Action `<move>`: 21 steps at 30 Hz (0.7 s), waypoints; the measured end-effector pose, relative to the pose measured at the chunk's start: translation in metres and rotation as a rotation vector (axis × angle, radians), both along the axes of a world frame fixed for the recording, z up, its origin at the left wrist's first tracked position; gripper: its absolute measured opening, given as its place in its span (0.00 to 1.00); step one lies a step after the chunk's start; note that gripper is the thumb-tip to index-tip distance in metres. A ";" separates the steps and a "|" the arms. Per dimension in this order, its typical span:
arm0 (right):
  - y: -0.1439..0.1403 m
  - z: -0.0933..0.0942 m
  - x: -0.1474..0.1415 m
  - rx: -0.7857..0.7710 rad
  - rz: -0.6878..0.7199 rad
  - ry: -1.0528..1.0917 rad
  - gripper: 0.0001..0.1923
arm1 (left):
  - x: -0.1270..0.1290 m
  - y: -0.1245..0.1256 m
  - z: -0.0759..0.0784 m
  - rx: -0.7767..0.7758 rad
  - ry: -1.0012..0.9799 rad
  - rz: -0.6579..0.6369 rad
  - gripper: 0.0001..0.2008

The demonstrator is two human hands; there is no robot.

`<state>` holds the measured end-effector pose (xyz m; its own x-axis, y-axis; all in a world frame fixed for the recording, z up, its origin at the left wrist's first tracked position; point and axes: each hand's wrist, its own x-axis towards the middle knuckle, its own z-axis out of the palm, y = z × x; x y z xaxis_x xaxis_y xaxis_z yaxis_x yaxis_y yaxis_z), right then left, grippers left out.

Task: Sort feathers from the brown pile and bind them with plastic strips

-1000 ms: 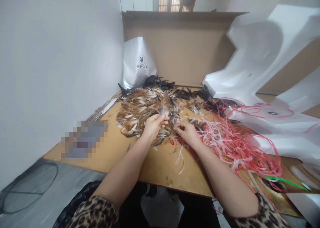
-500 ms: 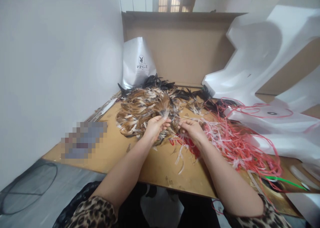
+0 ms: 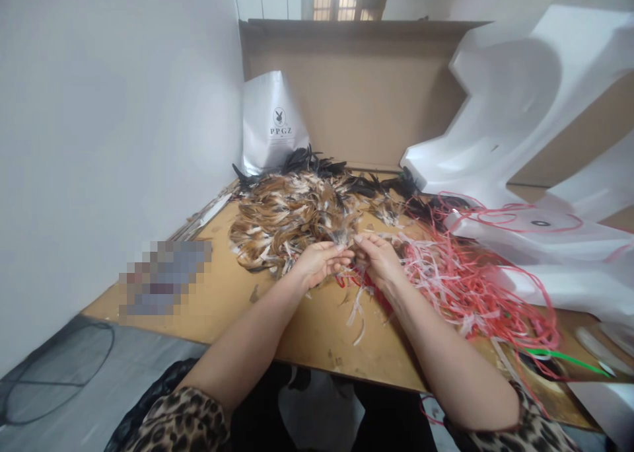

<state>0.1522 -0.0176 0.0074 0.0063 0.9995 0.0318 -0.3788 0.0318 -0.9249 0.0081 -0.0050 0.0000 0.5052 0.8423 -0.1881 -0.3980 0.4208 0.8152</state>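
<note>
My left hand (image 3: 321, 263) is closed in a pinch on the base of some brown feathers (image 3: 337, 231), whose tips fan upward. Close beside it, my right hand (image 3: 380, 259) has thumb and finger pressed together at the feathers' lower end; whatever it pinches is too small to make out. Behind both hands spreads a heap of brown and cream feathers (image 3: 270, 217), with black feathers (image 3: 312, 161) along its far side. To the right of my right hand lies a tangle of red and white strips (image 3: 460, 277).
A white bag (image 3: 275, 125) with a rabbit logo stands before a cardboard panel (image 3: 366, 95). Large white curved pieces (image 3: 505, 108) rise at the right. A blurred-out patch (image 3: 166, 280) covers something on the table's left. A green strip (image 3: 569, 361) lies at the right front.
My left hand has moved right with the feathers, toward my right hand. The gap between the hands has closed, and my right hand has shifted slightly.
</note>
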 end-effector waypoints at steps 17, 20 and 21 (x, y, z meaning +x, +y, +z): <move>-0.003 -0.001 -0.004 0.047 0.021 -0.069 0.10 | 0.001 0.004 -0.002 0.067 -0.026 0.083 0.06; -0.003 -0.001 -0.006 0.027 0.005 -0.084 0.10 | 0.001 0.002 -0.001 0.109 0.012 0.046 0.08; -0.003 0.000 -0.006 0.018 -0.005 -0.088 0.11 | 0.001 0.001 0.000 0.119 0.026 0.030 0.08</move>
